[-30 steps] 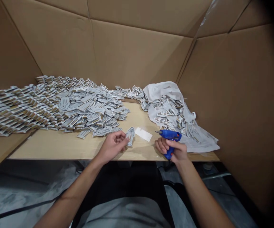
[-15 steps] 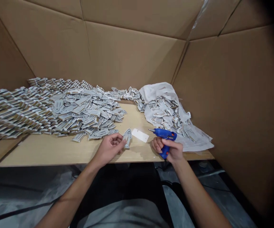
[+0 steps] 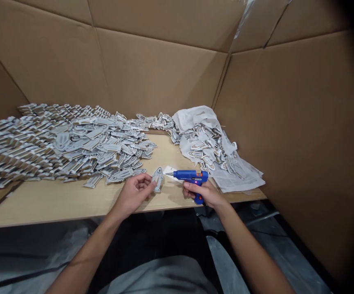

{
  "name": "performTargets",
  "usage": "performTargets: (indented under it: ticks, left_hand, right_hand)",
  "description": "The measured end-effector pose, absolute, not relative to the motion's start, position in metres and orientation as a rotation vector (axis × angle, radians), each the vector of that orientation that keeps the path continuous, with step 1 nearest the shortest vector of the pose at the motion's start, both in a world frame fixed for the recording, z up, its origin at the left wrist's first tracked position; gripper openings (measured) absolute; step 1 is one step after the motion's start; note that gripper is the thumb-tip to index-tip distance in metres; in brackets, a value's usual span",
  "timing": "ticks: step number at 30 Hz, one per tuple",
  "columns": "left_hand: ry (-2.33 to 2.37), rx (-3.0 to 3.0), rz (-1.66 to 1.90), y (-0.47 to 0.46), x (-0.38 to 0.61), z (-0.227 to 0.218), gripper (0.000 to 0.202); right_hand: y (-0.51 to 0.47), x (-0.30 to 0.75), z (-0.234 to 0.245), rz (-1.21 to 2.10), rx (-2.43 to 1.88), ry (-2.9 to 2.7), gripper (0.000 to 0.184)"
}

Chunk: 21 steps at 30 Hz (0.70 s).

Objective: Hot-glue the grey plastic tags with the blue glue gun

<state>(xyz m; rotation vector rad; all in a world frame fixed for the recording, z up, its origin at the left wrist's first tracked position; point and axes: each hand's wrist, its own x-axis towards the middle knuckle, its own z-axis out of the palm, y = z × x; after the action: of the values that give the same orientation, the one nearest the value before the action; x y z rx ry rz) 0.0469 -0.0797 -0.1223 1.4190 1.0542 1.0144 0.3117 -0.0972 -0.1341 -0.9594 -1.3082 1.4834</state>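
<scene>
My left hand pinches a small grey boat-shaped cut-out piece just above the wooden table. My right hand is wrapped round the handle of a blue glue gun, whose nozzle points left toward the piece. A white card lies on the table, partly hidden behind the nozzle. A large heap of grey pieces covers the table's left and back.
A crumpled white sheet holding more pieces lies at the right. Cardboard walls enclose the table at the back, left and right. The table's front edge runs just under my hands, with dark floor below.
My right hand has carried the glue gun left, bringing its nozzle close to the piece in my left hand. The view has shifted rightward, so everything sits further left.
</scene>
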Motion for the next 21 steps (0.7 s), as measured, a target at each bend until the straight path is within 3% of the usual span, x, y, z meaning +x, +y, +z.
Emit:
performTargets:
  ticks: [21]
  left_hand:
    - [1.056,1.479,1.021,-0.0772,0.0438,-0.1289,0.038]
  right_hand:
    - [-0.0932,0.3116,-0.1400,1.196,-1.168,-1.598,0.039]
